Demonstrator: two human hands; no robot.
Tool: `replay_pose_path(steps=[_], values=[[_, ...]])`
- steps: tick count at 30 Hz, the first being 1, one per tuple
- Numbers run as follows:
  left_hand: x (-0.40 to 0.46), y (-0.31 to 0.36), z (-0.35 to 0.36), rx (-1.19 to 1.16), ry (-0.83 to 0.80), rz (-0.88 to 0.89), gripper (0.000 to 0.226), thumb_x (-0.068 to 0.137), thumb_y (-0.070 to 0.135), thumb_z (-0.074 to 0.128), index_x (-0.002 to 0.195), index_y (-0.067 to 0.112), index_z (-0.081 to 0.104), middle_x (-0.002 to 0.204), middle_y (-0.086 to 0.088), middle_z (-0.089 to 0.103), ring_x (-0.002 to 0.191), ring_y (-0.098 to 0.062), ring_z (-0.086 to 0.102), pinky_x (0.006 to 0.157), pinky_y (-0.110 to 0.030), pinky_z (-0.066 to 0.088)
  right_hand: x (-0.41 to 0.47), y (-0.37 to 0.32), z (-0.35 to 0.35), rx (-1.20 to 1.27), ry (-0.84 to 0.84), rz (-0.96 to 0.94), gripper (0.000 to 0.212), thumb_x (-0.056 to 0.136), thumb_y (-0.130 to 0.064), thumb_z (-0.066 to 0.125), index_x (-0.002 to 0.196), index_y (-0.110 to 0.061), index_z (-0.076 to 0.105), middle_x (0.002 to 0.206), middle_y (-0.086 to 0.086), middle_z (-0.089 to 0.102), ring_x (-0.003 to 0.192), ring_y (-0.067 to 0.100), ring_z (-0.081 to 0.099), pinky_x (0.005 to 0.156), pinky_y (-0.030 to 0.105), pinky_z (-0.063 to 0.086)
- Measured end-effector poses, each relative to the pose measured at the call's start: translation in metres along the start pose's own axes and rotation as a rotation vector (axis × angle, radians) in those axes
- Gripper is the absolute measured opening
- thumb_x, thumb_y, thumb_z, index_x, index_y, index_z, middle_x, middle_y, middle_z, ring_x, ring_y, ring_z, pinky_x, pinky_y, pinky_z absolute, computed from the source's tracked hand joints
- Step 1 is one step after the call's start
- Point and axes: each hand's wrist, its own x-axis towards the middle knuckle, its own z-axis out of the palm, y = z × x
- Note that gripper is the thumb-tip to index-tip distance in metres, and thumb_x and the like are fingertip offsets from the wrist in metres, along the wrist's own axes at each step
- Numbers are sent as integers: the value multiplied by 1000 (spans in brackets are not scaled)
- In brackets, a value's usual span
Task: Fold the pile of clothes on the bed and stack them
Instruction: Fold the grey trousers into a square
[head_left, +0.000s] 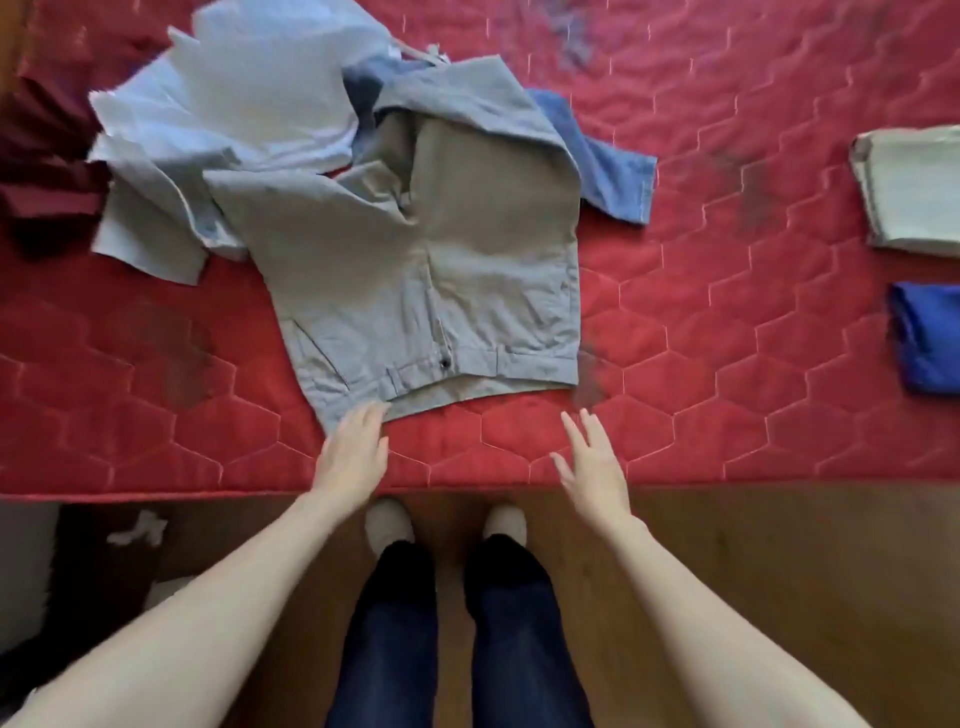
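Note:
Grey trousers (426, 291) lie spread on the red quilted bed (727, 364), waistband toward me and legs bunched up at the far end. My left hand (353, 452) reaches forward with straight fingers, its tips touching the waistband's left corner. My right hand (592, 467) hovers open over the bed's near edge, a little below and right of the waistband, holding nothing. Behind the trousers sits a loose pile: a pale blue shirt (234, 104) and a blue denim garment (608, 161).
A dark red garment (47, 156) lies at the far left. At the right edge lie a folded beige garment (914, 187) and a folded bright blue garment (930, 338). I stand on a wooden floor (753, 561) against the bed's near edge.

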Motion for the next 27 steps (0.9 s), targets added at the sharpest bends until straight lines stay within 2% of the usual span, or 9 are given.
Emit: replay_pose_path(steps=[4, 7, 10, 12, 15, 17, 20, 23, 27], values=[[71, 47, -1, 316, -41, 530, 50, 88, -4, 51, 137, 2, 49, 142, -18, 47, 135, -32, 41, 108, -46, 34, 1, -3, 26, 127, 69, 44, 57, 99, -24, 52, 150, -13, 31, 159, 11, 19, 149, 21, 10, 118, 33, 23], [130, 88, 7, 602, -100, 830, 52, 95, 6, 45, 146, 13, 38, 153, -10, 35, 143, -27, 29, 112, -41, 25, 5, -19, 47, 210, 122, 91, 58, 99, -26, 51, 151, -12, 28, 160, 11, 16, 149, 21, 7, 120, 33, 19], [177, 126, 19, 749, -108, 1178, 55, 86, 3, 58, 140, 13, 47, 147, -13, 44, 137, -31, 39, 106, -44, 34, 9, -46, 69, 317, 166, 166, 60, 100, -28, 49, 152, -12, 25, 161, 10, 13, 150, 20, 2, 121, 33, 16], [202, 146, 30, 836, -117, 1350, 59, 85, 3, 61, 142, 14, 45, 149, -13, 41, 138, -32, 38, 107, -46, 33, 11, -70, 84, 386, 196, 234, 61, 100, -30, 49, 152, -12, 23, 161, 9, 12, 149, 19, 1, 119, 31, 15], [229, 173, 50, 1057, -200, 1480, 59, 99, 18, 48, 152, 20, 23, 160, -8, 18, 147, -28, 17, 114, -47, 20, 14, -109, 109, 488, 249, 378, 62, 100, -31, 49, 152, -13, 21, 161, 7, 15, 149, 18, 6, 116, 24, 12], [239, 186, 58, 1108, -267, 1539, 61, 100, 28, 46, 153, 20, 19, 161, -6, 15, 148, -26, 12, 115, -48, 16, 18, -138, 125, 542, 298, 483, 61, 99, -31, 51, 151, -13, 25, 158, 7, 23, 146, 21, 17, 118, 28, 16], [241, 197, 66, 1100, -359, 1579, 63, 96, 30, 53, 150, 16, 25, 153, -10, 30, 144, -27, 21, 114, -50, 15, 26, -183, 148, 604, 374, 646, 62, 96, -32, 55, 149, -10, 32, 147, 8, 39, 134, 22, 35, 114, 32, 29], [240, 205, 72, 1070, -388, 1556, 60, 92, 35, 59, 143, 11, 37, 138, -19, 40, 128, -34, 40, 111, -49, 22, 37, -225, 164, 710, 447, 818, 59, 92, -39, 60, 140, -10, 44, 129, 5, 51, 118, 19, 48, 103, 32, 40], [239, 212, 68, 987, -414, 1482, 53, 88, 38, 64, 128, 6, 52, 127, -20, 49, 120, -36, 43, 98, -46, 33, 57, -269, 183, 756, 409, 957, 53, 80, -54, 67, 116, -17, 56, 107, -3, 58, 102, 17, 53, 89, 29, 41]])
